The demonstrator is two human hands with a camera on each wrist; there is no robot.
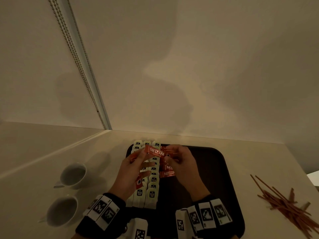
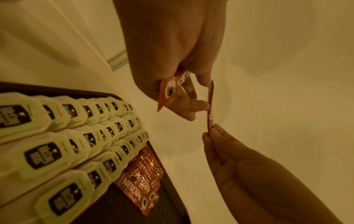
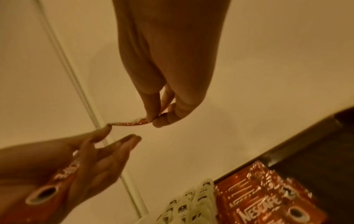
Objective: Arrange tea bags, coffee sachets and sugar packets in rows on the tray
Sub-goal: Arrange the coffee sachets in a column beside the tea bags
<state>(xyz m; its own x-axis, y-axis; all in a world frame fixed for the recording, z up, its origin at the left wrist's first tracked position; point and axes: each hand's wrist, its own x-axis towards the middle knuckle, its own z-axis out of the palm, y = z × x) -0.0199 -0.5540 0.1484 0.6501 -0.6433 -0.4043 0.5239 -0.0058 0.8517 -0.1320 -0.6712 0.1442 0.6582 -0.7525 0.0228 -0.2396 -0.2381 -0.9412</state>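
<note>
While both hands hover over the dark rectangular tray (image 1: 215,163), right hand (image 1: 181,161) pinches a red Nescafé coffee sachet (image 1: 155,152), left hand (image 1: 134,173) clutching spare sachets, white paper tea bags (image 2: 63,133) in rows beside laid sachets (image 3: 264,197).

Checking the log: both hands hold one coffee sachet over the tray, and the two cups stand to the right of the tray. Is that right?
Not quite. The head view shows the cups left of the tray, not right. The rest holds: the left hand and right hand hold one coffee sachet over it.
</note>
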